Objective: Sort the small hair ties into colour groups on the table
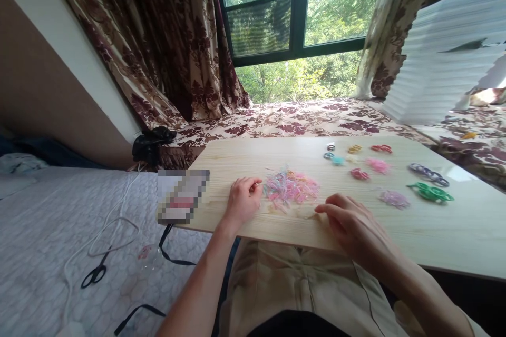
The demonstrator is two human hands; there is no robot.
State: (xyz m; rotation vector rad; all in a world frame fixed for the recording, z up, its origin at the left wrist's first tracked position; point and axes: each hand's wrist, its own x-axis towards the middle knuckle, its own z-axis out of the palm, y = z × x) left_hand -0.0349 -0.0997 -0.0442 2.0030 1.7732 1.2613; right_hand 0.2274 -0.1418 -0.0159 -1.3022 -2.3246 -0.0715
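Note:
A loose pile of small pastel strips (292, 188), pink, lilac and pale blue, lies on the wooden board between my hands. At the pile's left edge, my left hand (244, 197) has its fingers curled in and thumb and index together; whatever they pinch is too small to make out. My right hand (350, 221) rests low over the board, right of the pile. Its fingers reach forward, slightly bent and apart, with the index tip near a faint pale piece (310, 215) on the wood.
Smaller heaps lie on the right of the board (395, 237): pink strips (378, 165), lilac strips (395, 198), green loops (432, 192), purple loops (428, 174) and red loops (381, 148). A blurred-out device (184, 197) sits at the left edge. Black scissors (95, 275) lie on the bed.

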